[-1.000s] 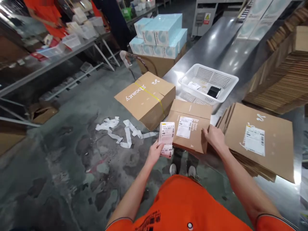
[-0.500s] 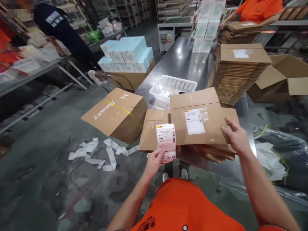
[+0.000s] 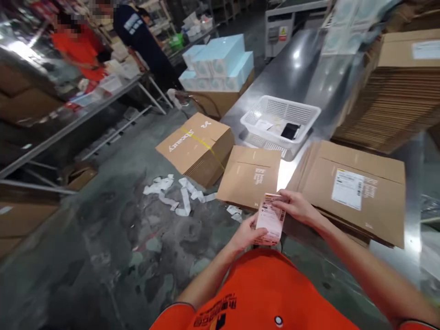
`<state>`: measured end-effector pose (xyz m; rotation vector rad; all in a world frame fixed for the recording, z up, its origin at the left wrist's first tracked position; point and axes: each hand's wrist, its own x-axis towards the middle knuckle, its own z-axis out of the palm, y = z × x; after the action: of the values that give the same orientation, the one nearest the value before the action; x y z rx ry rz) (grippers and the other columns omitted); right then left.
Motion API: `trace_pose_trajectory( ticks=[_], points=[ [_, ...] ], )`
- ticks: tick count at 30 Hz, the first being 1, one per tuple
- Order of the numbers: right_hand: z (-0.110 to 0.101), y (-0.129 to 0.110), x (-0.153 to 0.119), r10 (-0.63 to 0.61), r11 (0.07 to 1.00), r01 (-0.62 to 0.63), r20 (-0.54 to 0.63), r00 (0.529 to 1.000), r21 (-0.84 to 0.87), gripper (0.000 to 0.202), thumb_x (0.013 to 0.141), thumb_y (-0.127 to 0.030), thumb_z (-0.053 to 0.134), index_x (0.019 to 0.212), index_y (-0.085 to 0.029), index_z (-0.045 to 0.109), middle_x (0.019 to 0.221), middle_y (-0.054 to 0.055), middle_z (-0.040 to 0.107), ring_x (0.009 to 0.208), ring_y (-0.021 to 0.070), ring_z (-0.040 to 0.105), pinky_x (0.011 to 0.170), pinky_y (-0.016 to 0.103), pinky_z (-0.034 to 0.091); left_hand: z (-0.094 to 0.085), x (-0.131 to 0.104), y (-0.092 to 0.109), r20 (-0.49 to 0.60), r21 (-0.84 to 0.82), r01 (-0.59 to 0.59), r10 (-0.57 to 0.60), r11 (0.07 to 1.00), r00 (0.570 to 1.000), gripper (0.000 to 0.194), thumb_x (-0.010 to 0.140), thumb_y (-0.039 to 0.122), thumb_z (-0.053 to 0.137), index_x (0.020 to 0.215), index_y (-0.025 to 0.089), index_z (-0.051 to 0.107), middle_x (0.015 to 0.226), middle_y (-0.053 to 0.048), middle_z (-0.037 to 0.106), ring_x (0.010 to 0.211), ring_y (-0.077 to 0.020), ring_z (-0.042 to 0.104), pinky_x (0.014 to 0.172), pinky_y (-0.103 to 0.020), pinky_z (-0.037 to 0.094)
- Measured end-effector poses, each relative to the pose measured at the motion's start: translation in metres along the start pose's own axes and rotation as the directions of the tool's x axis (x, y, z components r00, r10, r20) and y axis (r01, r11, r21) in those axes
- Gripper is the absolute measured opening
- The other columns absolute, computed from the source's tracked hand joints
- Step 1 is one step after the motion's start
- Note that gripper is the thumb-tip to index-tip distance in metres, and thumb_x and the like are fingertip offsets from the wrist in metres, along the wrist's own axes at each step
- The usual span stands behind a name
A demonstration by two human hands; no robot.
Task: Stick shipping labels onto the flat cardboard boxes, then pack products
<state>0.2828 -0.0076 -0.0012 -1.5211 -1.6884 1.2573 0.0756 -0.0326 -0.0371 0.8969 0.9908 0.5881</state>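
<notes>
A printed shipping label [image 3: 270, 221] is held in front of my body by both hands. My left hand [image 3: 245, 236] grips its lower left side, thumb on top. The fingers of my right hand [image 3: 294, 206] pinch its upper right edge. Just beyond the label lies a flat folded carton [image 3: 252, 176] with printed text and no label showing. To the right of my right hand, a pile of flat cartons [image 3: 385, 192] has a shipping label [image 3: 348, 188] stuck on its top one.
A white plastic basket [image 3: 280, 130] with papers and a dark item stands on the metal table [image 3: 302, 64]. A strapped carton bundle [image 3: 197, 146] sits at left, near paper strips [image 3: 185, 197] on the floor. Tall carton stacks [image 3: 395, 101] rise at right. Co-workers [image 3: 140, 41] stand at far left.
My right hand has come from the labelled carton to the label in my left hand. The labelled carton now lies further right, apart from the unlabelled one. The view has turned left.
</notes>
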Motion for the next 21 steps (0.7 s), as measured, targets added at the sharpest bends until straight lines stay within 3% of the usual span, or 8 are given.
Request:
trace_pose_trajectory(
  ticks=[2,4,7,12,15,17,19,21],
  points=[
    [0.022,-0.003,0.015,-0.015,1.0,0.015,0.029,0.999,-0.006,0.042,0.083,-0.057,0.051,0.068,-0.018,0.058,0.06,0.0,0.056,0.059,0.0138,0.05,0.054,0.025,0.039,-0.008,0.004,0.011,-0.118,-0.009,-0.156,0.153,0.988,0.981,0.064,0.056,0.031,0.084,0.114,0.016,0.064,0.11,-0.009,0.068,0.1,-0.0233,0.062,0.088,-0.031,0.049],
    [0.037,-0.003,0.026,-0.051,0.999,0.052,0.064,0.997,-0.016,0.044,0.085,-0.057,0.048,0.066,-0.018,0.055,0.059,-0.001,0.055,0.058,0.0128,0.048,0.053,0.024,0.036,-0.018,0.013,0.02,-0.259,0.037,-0.204,0.207,0.978,0.944,0.044,0.06,0.034,0.08,0.097,0.014,0.067,0.092,-0.006,0.069,0.084,-0.0183,0.062,0.076,-0.027,0.049],
    [0.052,0.004,0.049,-0.114,0.99,0.119,0.066,0.991,-0.071,0.039,0.087,-0.053,0.049,0.077,-0.018,0.062,0.068,0.001,0.061,0.063,0.0135,0.053,0.056,0.024,0.037,-0.038,0.031,0.021,-0.391,0.114,-0.139,0.174,0.984,0.904,0.033,0.065,0.044,0.073,0.065,0.014,0.059,0.06,0.002,0.056,0.058,-0.0112,0.05,0.056,-0.022,0.04],
    [0.053,0.027,0.123,-0.222,0.902,0.186,-0.049,0.974,-0.389,0.029,0.089,-0.041,0.049,0.078,-0.018,0.063,0.074,0.004,0.065,0.071,0.0165,0.057,0.065,0.027,0.042,-0.081,0.045,-0.012,-0.41,0.098,0.004,0.037,0.995,0.911,0.04,0.061,0.05,0.072,0.062,0.013,0.059,0.055,0.002,0.054,0.053,-0.0099,0.046,0.05,-0.022,0.034],
    [0.04,0.033,0.167,-0.228,0.815,0.106,-0.146,0.963,-0.57,0.025,0.085,-0.04,0.056,0.09,-0.017,0.065,0.089,0.011,0.067,0.084,0.0237,0.058,0.077,0.036,0.044,-0.107,0.028,-0.043,-0.372,0.041,0.122,-0.098,0.992,0.923,0.042,0.054,0.045,0.078,0.076,0.01,0.068,0.065,-0.002,0.064,0.058,-0.013,0.053,0.055,-0.023,0.039],
    [0.031,0.034,0.183,-0.209,0.772,0.045,-0.186,0.96,-0.634,0.039,0.079,-0.044,0.064,0.107,-0.016,0.064,0.1,0.017,0.065,0.094,0.0311,0.056,0.082,0.045,0.042,-0.122,0.007,-0.063,-0.344,0.04,0.183,-0.158,0.982,0.925,0.044,0.052,0.043,0.081,0.076,0.009,0.07,0.066,-0.004,0.066,0.058,-0.0142,0.055,0.055,-0.024,0.041],
    [0.029,0.033,0.19,-0.206,0.705,-0.021,-0.234,0.95,-0.709,0.057,0.079,-0.046,0.064,0.125,-0.014,0.057,0.11,0.022,0.063,0.101,0.0366,0.054,0.084,0.052,0.041,-0.135,-0.014,-0.076,-0.335,0.048,0.204,-0.176,0.978,0.926,0.043,0.053,0.047,0.079,0.071,0.008,0.07,0.063,-0.005,0.066,0.057,-0.015,0.055,0.055,-0.025,0.041],
    [0.04,0.031,0.191,-0.229,0.648,-0.036,-0.24,0.943,-0.761,0.058,0.088,-0.042,0.053,0.135,-0.01,0.048,0.123,0.024,0.058,0.112,0.0368,0.052,0.09,0.052,0.04,-0.147,-0.027,-0.075,-0.362,0.034,0.158,-0.136,0.987,0.922,0.046,0.058,0.052,0.076,0.073,0.008,0.071,0.066,-0.006,0.068,0.061,-0.017,0.058,0.058,-0.027,0.044]
  ],
)
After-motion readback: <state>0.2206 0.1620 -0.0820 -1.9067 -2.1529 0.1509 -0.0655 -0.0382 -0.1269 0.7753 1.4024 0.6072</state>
